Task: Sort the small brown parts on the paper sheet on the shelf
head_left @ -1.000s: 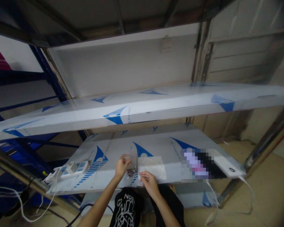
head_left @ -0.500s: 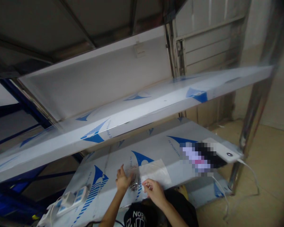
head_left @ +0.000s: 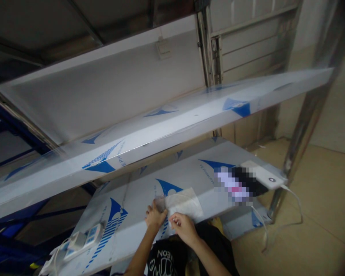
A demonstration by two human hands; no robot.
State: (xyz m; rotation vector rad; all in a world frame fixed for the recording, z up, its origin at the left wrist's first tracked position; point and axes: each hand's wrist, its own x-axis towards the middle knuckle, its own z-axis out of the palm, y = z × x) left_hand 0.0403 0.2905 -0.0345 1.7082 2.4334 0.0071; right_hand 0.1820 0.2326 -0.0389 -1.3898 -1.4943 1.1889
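Note:
My left hand [head_left: 156, 215] is over the lower shelf, its fingers curved around the left side of a small clear plastic bag [head_left: 160, 203] and its thumb on the right side. What the bag holds is hidden by the hand. Just to the right, my right hand [head_left: 184, 227] is closed in a pinch. Something small and pale shows at its fingertips, too blurred to name. The two hands are almost touching. A flat whitish sheet or pouch [head_left: 186, 203] lies on the shelf right beyond them.
The lower shelf [head_left: 138, 191] is covered in printed protective film. On it lie a power strip [head_left: 87, 241] at left and a pixelated phone-like screen [head_left: 232, 186] beside a white device [head_left: 268, 178] with a cable [head_left: 299, 207] at right. An upper shelf [head_left: 161, 134] crosses above the hands.
My left hand has moved right, onto the clear plastic bag and closer to my right hand. The right hand keeps its pinch. The whole view has shifted slightly.

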